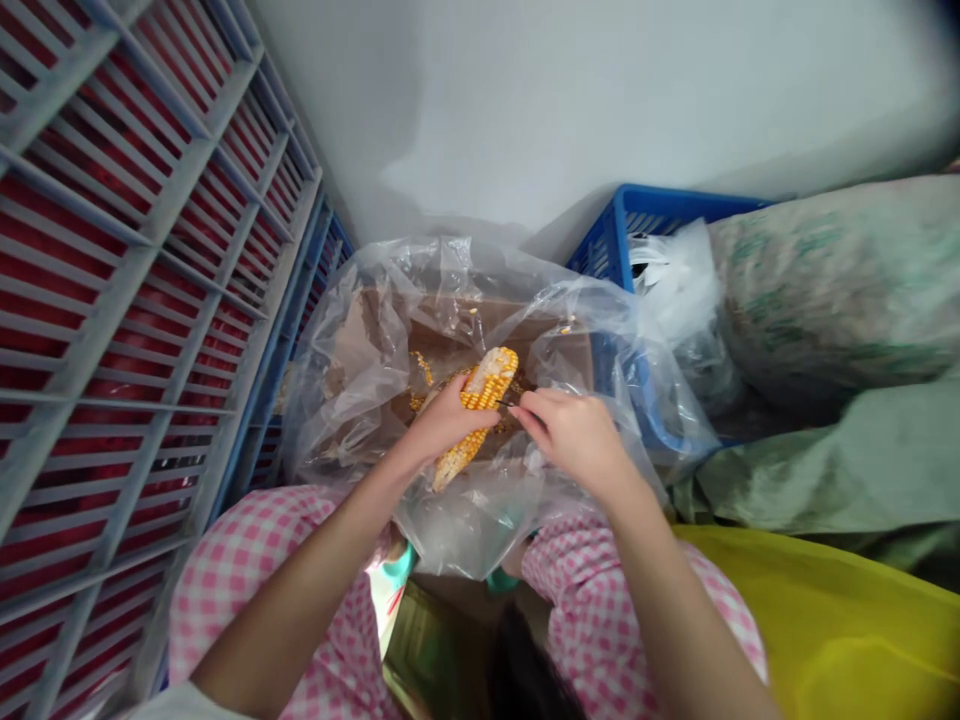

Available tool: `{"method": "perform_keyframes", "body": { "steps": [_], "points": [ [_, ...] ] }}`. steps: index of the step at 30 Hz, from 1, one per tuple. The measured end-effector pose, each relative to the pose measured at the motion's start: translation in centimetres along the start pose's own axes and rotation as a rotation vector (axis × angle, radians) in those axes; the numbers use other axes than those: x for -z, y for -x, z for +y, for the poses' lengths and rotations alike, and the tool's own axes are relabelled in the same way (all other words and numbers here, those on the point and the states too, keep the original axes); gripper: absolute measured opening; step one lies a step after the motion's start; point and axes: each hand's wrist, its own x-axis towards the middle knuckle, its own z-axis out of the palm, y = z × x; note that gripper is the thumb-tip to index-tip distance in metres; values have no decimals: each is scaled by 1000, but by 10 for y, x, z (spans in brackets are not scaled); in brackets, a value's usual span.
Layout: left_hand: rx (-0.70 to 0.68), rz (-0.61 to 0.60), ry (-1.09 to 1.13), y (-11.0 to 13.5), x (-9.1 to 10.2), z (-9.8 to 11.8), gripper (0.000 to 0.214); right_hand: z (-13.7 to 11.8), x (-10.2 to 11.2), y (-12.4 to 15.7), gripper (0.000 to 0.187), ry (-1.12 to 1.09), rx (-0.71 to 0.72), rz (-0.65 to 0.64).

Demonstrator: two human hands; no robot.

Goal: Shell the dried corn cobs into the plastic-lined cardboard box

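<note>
Well left of the fingers stands a red crate (90, 300) with grey slats. The left hand (442, 420) curls closed around a dried corn cob (487, 385), held tilted above a clear plastic bag (337, 400) lining a cardboard box (480, 325). Just beside it, the right hand's (577, 440) fingers (536, 405) pinch a thin dark tool (504, 404), its tip at the kernels. Farther right lie a blue crate (660, 215) and a pale green sack (832, 280), with a yellow tub (840, 620) lower down.
</note>
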Motion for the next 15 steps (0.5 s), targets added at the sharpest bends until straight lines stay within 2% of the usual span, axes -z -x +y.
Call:
{"method": "perform_keyframes", "body": {
  "steps": [7, 10, 12, 15],
  "points": [
    [48, 79, -121, -3, 1, 0, 42, -5, -6, -7, 24, -86, -12, -116],
    [24, 92, -160, -2, -1, 2, 37, -6, -7, -7, 23, -110, -23, -162],
    [18, 101, -139, -1, -2, 5, 40, -5, -6, -9, 24, -124, -44, -153],
    [7, 118, -25, 1, 1, 12, 58, -2, -2, -12, 26, -152, -114, -69]
  ]
}}
